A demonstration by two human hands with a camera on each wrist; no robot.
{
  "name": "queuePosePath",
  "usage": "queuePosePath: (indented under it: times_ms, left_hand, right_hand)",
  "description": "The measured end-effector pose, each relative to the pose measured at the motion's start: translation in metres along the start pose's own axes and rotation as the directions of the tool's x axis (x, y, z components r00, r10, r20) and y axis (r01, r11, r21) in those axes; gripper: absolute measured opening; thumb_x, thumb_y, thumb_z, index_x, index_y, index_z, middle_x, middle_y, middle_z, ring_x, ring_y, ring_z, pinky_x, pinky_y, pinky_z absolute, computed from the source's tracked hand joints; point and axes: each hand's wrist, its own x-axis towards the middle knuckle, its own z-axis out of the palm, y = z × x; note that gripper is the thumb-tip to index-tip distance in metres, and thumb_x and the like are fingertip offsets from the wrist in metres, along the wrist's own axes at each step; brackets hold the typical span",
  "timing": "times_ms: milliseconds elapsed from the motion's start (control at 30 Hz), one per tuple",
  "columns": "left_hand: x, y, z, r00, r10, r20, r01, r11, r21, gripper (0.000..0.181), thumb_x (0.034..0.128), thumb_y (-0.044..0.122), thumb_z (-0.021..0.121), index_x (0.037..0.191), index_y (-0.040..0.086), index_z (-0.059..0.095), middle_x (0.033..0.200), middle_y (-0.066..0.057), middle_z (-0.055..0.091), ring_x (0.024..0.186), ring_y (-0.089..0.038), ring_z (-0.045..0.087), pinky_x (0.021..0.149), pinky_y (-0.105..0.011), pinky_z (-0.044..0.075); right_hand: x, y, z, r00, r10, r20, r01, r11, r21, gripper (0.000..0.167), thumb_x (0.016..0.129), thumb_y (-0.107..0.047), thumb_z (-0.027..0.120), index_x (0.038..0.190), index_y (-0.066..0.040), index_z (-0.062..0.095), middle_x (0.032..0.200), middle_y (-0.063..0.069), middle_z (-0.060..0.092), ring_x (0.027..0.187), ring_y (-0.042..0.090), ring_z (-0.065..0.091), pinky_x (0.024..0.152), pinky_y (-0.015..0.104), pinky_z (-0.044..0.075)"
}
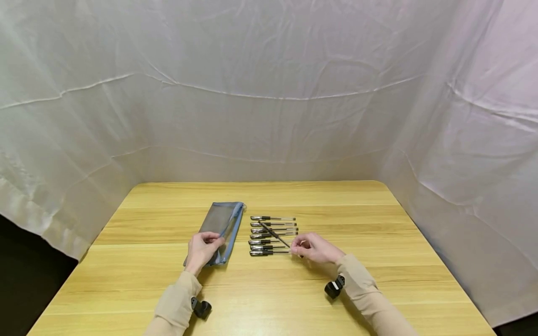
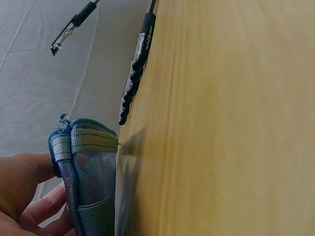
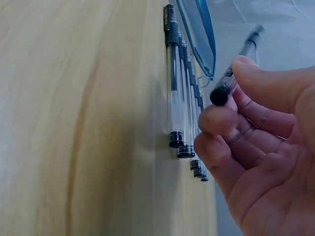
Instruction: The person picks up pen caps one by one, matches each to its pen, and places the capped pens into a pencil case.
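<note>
A blue-edged mesh zip pouch [image 1: 214, 217] lies on the left half of the table. My left hand [image 1: 202, 249] grips its near part; in the left wrist view, thumb and fingers hold the opening side of the pouch [image 2: 93, 169]. My right hand [image 1: 315, 248] pinches one black gel pen [image 3: 226, 86] by its rear end, between thumb and fingers. That pen slants above the others, its capped end toward the pouch. Beneath it several similar capped pens [image 1: 261, 253] lie side by side in a row, caps to the left.
The wooden table [image 1: 269, 298] has rounded far corners. Pale curtains [image 1: 269, 126] hang behind it and along both sides. A small metal ring [image 1: 244, 206] sits at the pouch's far corner. Black wrist cameras [image 1: 334, 287] are strapped below both hands.
</note>
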Motion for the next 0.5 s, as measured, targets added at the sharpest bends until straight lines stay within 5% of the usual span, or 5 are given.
queuePosePath:
  times_ms: [500]
  left_hand:
    - [-0.0002,-0.0006,-0.0024,1.000,0.005,0.001,-0.005,1.000,-0.020,0.019,0.0862,0.014,0.076,0.098,-0.001,0.077,0.087,-0.010,0.073,0.075,-0.007,0.058,0.068,-0.019,0.048]
  right_hand:
    - [0.0085,-0.0012,0.0007,0.997,0.032,0.074,-0.051,0.963,0.266,0.029,0.102,-0.011,0.055,0.120,0.012,0.055,0.102,0.029,0.067,0.073,0.014,0.066,0.070,0.028,0.062]
